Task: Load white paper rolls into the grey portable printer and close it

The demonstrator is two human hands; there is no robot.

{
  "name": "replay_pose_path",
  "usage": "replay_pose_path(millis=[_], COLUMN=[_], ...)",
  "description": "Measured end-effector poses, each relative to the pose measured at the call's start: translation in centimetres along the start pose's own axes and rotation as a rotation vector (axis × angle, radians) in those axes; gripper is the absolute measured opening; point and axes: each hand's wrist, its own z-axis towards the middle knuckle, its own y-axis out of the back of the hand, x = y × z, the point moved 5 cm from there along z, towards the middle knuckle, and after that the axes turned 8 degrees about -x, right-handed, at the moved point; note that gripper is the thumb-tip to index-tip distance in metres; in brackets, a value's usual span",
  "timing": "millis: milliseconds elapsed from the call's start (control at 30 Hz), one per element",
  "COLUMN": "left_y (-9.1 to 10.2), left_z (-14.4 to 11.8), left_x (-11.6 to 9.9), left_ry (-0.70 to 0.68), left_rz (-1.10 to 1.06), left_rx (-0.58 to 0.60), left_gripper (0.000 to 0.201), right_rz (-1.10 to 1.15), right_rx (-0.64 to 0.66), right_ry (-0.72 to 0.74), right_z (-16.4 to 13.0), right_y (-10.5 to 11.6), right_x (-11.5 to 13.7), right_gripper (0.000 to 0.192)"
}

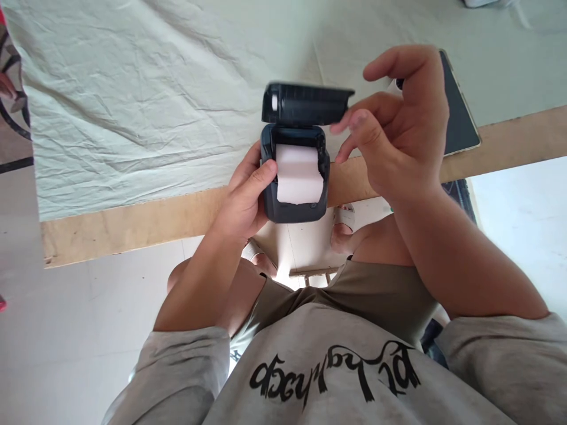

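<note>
1. So the left hand (245,198) is wrapped around the side of a small dark printer (296,177), thumb lying over its top edge right by the paper, the other fingers tucked behind where I can't see them. Firm grasp on it.
2. The printer is held up in the air just over the near edge of the table (133,221), above the person's lap.
3. Its lid (305,103) is flipped open and stands up at the far side of the body.
4. Inside sits a white paper roll (299,174), with a strip of paper curling out over the front of the body.
5. The right hand (394,127) floats just beside the lid, fingers loosely curled with nothing in them. Fingertips are close to the lid's right end; can't tell if they actually touch it.
6. A pale wrinkled cloth (133,100) covers most of the table, bare wood showing along the near edge.
7. A dark phone (458,115) lies flat on the table behind the right hand, partly hidden by it.
8. Person's wearing a grey shirt (354,366) with black lettering.
</note>
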Motion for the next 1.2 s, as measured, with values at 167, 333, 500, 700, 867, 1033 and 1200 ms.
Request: replay_pose_path(millis=[167,333,500,700,867,1033,1200], left_y=[-0.2,-0.3,-0.4,-0.7,-0.7,-0.8,-0.9], left_z=[-0.1,0.1,-0.2,-0.7,-1.0,-1.1,-1.0], left_x=[-0.1,0.1,-0.3,-0.6,-0.7,-0.6,-0.7], left_ry=[0.01,-0.015,-0.03,-0.02,-0.063,-0.068,-0.045], left_rz=[0.011,0.033,0.013,0.014,-0.01,-0.026,-0.025], left_rx=[0.016,0.044,0.056,0.046,-0.009,-0.012,0.025], left_gripper=[0.033,0.044,0.04,0.037,0.036,0.038,0.037], right_rz=[-0.244,-0.796,-1.091,-0.909,-0.544,-0.387,-0.493], right_rx=[0.014,0.112,0.414,0.61,0.431,0.354,0.263], right_ry=[0.106,0.216,0.063,-0.036,-0.143,-0.108,0.114], right_z=[-0.3,-0.3,-0.2,-0.3,-0.8,-1.3,-1.2], right_y=[-0.2,-2.2,-3.7,-3.1,-2.2,-1.9,-2.0], right_x=[0.4,1.5,1.2,1.5,0.7,0.0,1.0], right_gripper=[0.012,0.014,0.022,0.038,0.047,0.048,0.04])
